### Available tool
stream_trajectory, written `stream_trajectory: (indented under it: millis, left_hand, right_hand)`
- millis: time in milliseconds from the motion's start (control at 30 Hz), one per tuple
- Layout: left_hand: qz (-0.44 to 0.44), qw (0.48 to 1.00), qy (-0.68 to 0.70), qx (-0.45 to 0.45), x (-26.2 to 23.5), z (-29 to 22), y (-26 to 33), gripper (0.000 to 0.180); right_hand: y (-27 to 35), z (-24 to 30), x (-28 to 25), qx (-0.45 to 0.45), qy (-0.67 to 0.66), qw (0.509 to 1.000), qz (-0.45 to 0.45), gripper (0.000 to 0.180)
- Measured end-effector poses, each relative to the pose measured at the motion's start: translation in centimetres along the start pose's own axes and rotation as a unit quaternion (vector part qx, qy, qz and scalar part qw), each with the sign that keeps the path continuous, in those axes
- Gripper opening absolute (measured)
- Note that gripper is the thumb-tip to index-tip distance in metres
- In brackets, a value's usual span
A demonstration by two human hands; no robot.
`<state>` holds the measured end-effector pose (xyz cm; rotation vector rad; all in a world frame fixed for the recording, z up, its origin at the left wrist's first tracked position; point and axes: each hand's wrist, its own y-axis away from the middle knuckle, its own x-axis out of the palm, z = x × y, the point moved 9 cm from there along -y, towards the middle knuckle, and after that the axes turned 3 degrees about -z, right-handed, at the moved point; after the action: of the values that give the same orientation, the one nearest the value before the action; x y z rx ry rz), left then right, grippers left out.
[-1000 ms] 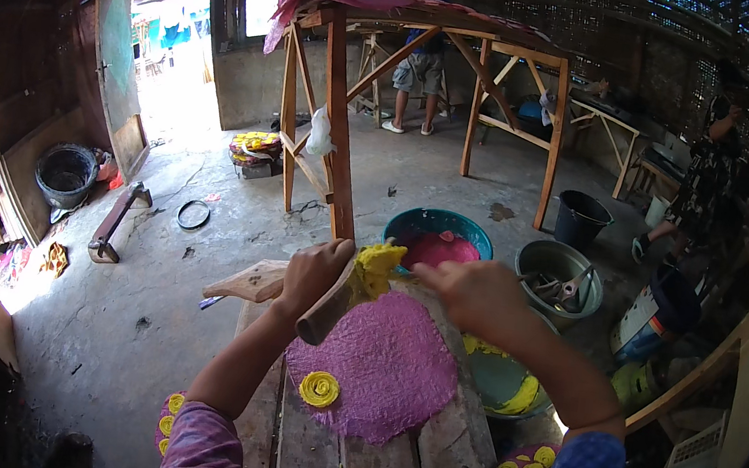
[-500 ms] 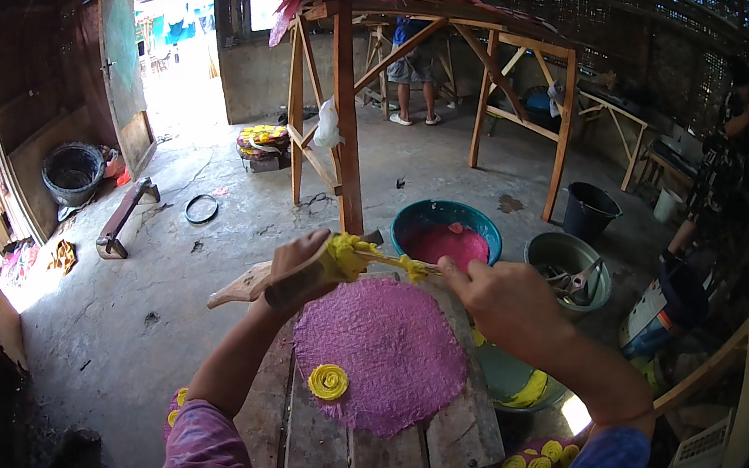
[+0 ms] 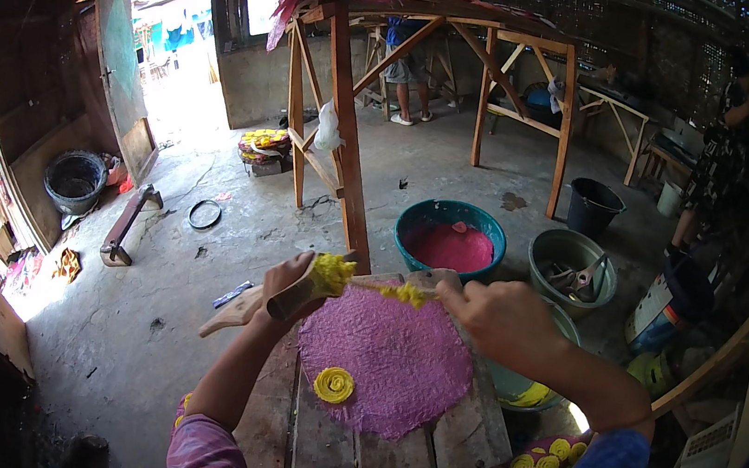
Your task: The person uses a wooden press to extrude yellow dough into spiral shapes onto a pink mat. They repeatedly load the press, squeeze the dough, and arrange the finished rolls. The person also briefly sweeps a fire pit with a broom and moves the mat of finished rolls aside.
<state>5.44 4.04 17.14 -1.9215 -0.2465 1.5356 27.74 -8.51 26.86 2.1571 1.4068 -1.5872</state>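
Note:
My left hand (image 3: 286,281) is closed around a wooden scoop-like tool (image 3: 234,313), its pale handle pointing left. A lump of yellow paste (image 3: 330,275) sits at the tool's end. My right hand (image 3: 506,320) is closed on a thin stick (image 3: 373,285), which carries a smaller clump of yellow paste (image 3: 408,294) and reaches toward the lump. Below both hands, a round, rough pink-purple sheet (image 3: 405,369) lies on a wooden plank board (image 3: 325,448). One yellow spiral rosette (image 3: 334,384) rests on the sheet's left side.
Beyond the board stand a teal basin (image 3: 404,238) of pink pulp, a grey-green tub (image 3: 540,254) with tools and a dark bucket (image 3: 595,208). A basin with yellow residue (image 3: 530,395) is at right. A wooden frame (image 3: 349,137) rises ahead; people stand farther back.
Both hands have come slightly lower and nearer, with the scoop-like tool and the stick still held. The pink-purple sheet and its rosette look the same. The view has shifted a little.

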Motion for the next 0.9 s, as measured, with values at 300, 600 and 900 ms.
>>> stream_trajectory:
  millis: [300,600,900]
  left_hand:
    - [-0.044,0.998,0.025,0.045,-2.4,-4.6,-0.8,0.018]
    - [-0.038,0.999,0.011,-0.034,-1.6,-1.0,-0.7,0.023]
    - [-0.128,0.985,0.108,-0.037,-3.9,-6.7,-4.0,0.034]
  right_hand:
    - [-3.3,1.1,0.3,-0.049,-0.038,0.998,-0.002,0.029]
    - [0.6,-0.1,1.9,0.065,-0.111,0.992,-0.008,0.040]
    - [-0.5,1.8,9.6,0.292,-0.431,0.822,-0.230,0.056]
